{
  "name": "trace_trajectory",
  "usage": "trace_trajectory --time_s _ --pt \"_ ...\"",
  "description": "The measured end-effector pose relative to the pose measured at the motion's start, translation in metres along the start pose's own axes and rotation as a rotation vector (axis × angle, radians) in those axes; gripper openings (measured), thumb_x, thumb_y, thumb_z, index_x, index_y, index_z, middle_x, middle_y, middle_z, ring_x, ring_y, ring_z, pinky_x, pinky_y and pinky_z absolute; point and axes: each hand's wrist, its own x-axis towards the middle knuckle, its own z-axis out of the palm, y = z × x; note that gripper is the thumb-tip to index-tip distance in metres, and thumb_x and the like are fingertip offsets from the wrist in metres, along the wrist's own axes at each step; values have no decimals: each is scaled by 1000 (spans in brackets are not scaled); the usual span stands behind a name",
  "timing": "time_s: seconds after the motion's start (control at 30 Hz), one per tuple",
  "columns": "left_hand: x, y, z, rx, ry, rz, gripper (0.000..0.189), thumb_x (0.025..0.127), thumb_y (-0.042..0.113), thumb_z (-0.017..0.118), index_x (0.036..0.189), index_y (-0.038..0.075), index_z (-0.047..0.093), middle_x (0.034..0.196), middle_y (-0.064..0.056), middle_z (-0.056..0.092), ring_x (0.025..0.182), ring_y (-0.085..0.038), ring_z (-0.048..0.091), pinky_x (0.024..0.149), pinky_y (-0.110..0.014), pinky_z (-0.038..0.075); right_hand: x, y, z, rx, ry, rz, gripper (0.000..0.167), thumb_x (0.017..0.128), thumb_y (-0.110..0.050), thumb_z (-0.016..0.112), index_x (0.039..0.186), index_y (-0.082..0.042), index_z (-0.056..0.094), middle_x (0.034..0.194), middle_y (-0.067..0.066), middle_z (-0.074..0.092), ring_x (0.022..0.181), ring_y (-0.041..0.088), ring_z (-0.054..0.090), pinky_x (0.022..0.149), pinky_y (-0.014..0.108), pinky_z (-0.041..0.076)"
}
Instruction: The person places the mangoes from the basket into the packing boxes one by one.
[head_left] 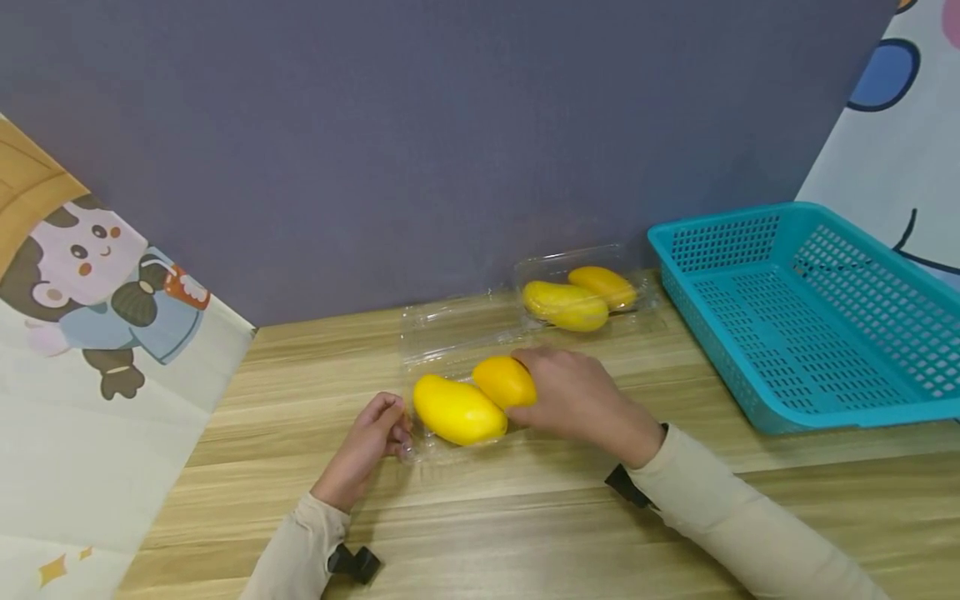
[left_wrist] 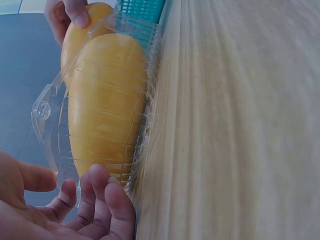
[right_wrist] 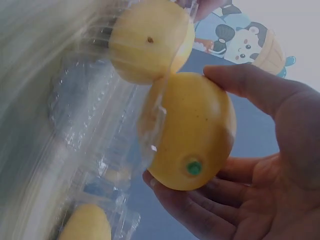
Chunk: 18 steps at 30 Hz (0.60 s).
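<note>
My right hand (head_left: 573, 392) grips a yellow mango (head_left: 504, 380) over the near clear plastic clamshell box (head_left: 431, 448), thumb on one side and fingers on the other. A second mango (head_left: 459, 410) lies in that box, against the held one. In the right wrist view, the gripped mango (right_wrist: 192, 130) shows a small green stem spot. At the box's left end, my left hand (head_left: 375, 429) pinches the plastic edge. Seen from the left wrist, its thumb and fingertips (left_wrist: 100, 182) are at the clear rim beside the mango (left_wrist: 107, 105). The box's lid (head_left: 457, 321) lies opened toward the wall.
Behind, a second clear box (head_left: 540, 271) contains two mangoes (head_left: 570, 307) near the grey wall (head_left: 450, 150). To the right stands a turquoise perforated basket (head_left: 720, 350). Everything rests on a wood-grain table (head_left: 480, 517). Cartoon-printed panels (head_left: 112, 275) flank both sides.
</note>
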Motion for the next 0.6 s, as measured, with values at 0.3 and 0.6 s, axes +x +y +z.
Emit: trace_trajectory --time_s 0.3,0.6 --pt "1 0 0 -5 0 0 18 107 16 37 112 1 45 85 -4 52 69 -12 57 61 -24 50 3 -1 9 -13 19 -5 69 78 -41 75 134 -4 58 122 11 68 90 23 65 71 39 54" --pt "2 -1 1 -8 9 0 17 107 14 36 111 1 45 85 -4 52 68 -13 56 60 -24 50 7 0 19 -14 55 -17 68 82 -42 76 137 -7 56 120 13 64 96 25 64 79 42 56"
